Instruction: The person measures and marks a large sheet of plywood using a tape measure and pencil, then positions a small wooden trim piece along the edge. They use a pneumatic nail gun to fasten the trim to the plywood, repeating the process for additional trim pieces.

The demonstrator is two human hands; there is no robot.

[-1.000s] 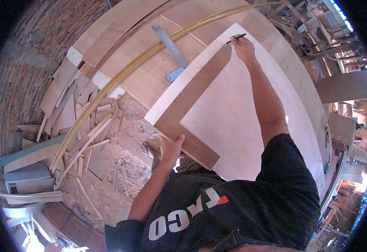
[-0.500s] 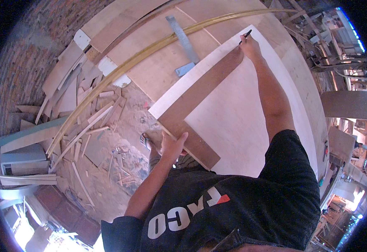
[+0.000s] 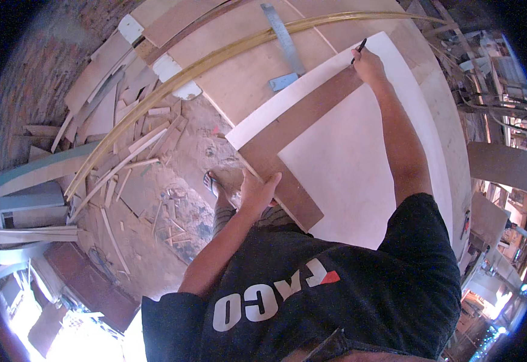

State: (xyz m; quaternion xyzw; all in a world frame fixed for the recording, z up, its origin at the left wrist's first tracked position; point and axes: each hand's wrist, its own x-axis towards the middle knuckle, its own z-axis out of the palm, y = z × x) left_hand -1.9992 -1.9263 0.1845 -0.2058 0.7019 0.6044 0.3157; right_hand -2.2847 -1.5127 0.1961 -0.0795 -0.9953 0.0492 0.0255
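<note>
A large white board (image 3: 354,157) lies in front of me, its far corner pointing away. On it rests a brown wooden T-shaped or L-shaped square (image 3: 312,114), its long blade running parallel to the board's far left edge. My left hand (image 3: 259,188) grips the square's crosspiece at the board's near left edge, thumb on top and fingers below. My right hand (image 3: 369,65) is closed around a slim black pen (image 3: 359,49) beside the blade's far end. Whether the pen tip touches the board is hidden by the fingers.
Beyond the board, a metal square with a blue handle (image 3: 283,82) lies on plywood sheets (image 3: 233,84). A long yellowish strip (image 3: 215,55) arches across them. Wood offcuts (image 3: 103,114) and scraps litter the floor (image 3: 155,205) at left, near a brick wall (image 3: 28,90).
The view has shifted, so board, square and floor sit differently in the picture. Both hands keep their holds. The pen appears slightly farther from the board's far corner.
</note>
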